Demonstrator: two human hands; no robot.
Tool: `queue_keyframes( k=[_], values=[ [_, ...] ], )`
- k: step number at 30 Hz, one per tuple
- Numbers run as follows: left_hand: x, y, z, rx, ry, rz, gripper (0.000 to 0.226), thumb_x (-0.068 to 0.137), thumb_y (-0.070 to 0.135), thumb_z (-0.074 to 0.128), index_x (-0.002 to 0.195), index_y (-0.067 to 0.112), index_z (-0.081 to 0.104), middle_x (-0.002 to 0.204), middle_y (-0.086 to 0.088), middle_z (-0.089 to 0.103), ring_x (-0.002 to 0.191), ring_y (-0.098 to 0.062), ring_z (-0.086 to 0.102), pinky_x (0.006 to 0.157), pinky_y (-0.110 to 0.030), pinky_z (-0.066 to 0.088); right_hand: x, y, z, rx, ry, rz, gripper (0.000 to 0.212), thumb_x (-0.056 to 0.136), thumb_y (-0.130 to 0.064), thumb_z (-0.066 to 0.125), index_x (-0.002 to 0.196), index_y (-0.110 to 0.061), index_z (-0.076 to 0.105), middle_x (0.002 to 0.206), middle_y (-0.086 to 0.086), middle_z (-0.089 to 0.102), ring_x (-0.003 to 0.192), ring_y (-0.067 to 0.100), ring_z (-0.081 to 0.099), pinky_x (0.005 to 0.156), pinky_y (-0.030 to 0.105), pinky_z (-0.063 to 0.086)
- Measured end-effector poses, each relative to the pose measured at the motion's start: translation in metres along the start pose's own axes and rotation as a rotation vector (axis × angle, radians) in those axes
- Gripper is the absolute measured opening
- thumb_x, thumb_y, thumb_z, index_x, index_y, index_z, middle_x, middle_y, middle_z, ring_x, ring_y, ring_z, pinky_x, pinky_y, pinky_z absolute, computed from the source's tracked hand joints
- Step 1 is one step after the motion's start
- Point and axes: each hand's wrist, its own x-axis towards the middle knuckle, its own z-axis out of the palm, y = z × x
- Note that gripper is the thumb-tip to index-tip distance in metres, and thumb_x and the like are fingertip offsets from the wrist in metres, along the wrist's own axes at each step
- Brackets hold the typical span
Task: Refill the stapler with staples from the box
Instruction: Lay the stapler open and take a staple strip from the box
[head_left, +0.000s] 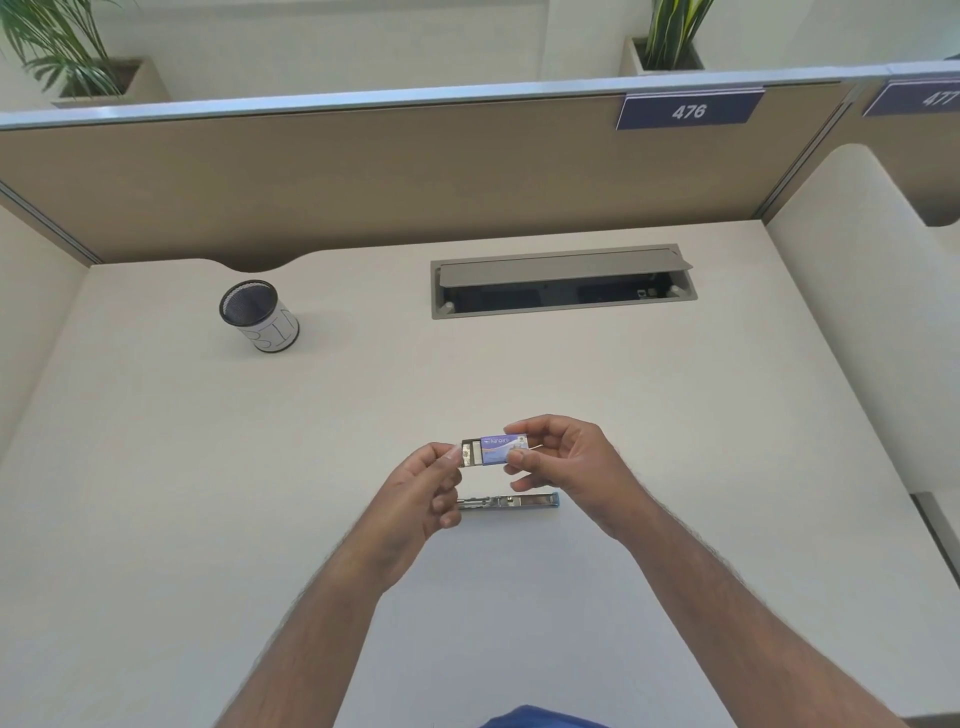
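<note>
A small purple staple box (500, 448) is held in the air above the desk between both hands. My right hand (571, 467) pinches the sleeve at its right end. My left hand (421, 493) grips the inner tray (471, 453), which is slid partly out to the left, with silvery staples showing inside. Below the box, the stapler (511, 502) lies flat on the desk, opened out, its metal channel facing up and a blue tip at its right end. Neither hand touches the stapler.
A black mesh pen cup (258, 323) with a white label stands at the back left. An open cable hatch (563, 283) is recessed in the desk at the back. A beige partition (363, 176) closes the far edge.
</note>
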Motion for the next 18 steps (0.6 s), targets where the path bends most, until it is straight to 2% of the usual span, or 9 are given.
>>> queue_keyframes(
  k=[3, 8, 14, 18],
  values=[
    [0.001, 0.001, 0.000, 0.069, 0.013, 0.025, 0.014, 0.109, 0.029, 0.060, 0.109, 0.015, 0.064, 0.076, 0.005, 0.035, 0.065, -0.017, 0.023, 0.057, -0.026, 0.035, 0.000, -0.001, 0.001, -0.006, 0.002, -0.004, 0.028, 0.094, 0.000, 0.079, 0.121, -0.003, 0.074, 0.100, 0.016, 0.077, 0.087, 0.027, 0.076, 0.079, 0.039, 0.067],
    [0.002, 0.003, 0.004, 0.200, 0.088, 0.057, 0.016, 0.109, 0.026, 0.059, 0.103, 0.011, 0.060, 0.066, 0.011, 0.038, 0.056, -0.011, 0.029, 0.059, -0.030, 0.034, -0.001, 0.000, 0.004, -0.014, -0.001, -0.011, 0.029, 0.091, 0.002, 0.082, 0.118, -0.002, 0.075, 0.099, 0.015, 0.077, 0.085, 0.027, 0.075, 0.078, 0.037, 0.067],
    [0.004, 0.000, 0.008, 0.238, 0.108, 0.062, 0.020, 0.108, 0.030, 0.060, 0.097, 0.014, 0.061, 0.070, 0.007, 0.039, 0.056, -0.011, 0.032, 0.058, -0.029, 0.038, -0.003, 0.004, 0.009, 0.018, -0.017, -0.004, 0.031, 0.088, 0.001, 0.084, 0.117, -0.001, 0.074, 0.100, 0.014, 0.078, 0.086, 0.029, 0.073, 0.085, 0.043, 0.066],
    [0.001, -0.001, 0.009, 0.156, 0.053, 0.039, 0.019, 0.107, 0.030, 0.064, 0.094, 0.017, 0.061, 0.072, 0.006, 0.039, 0.057, -0.012, 0.031, 0.058, -0.028, 0.036, -0.005, 0.009, 0.011, 0.027, -0.015, -0.012, 0.030, 0.088, 0.002, 0.084, 0.116, 0.000, 0.073, 0.111, 0.031, 0.075, 0.088, 0.031, 0.073, 0.088, 0.047, 0.066]
  ],
)
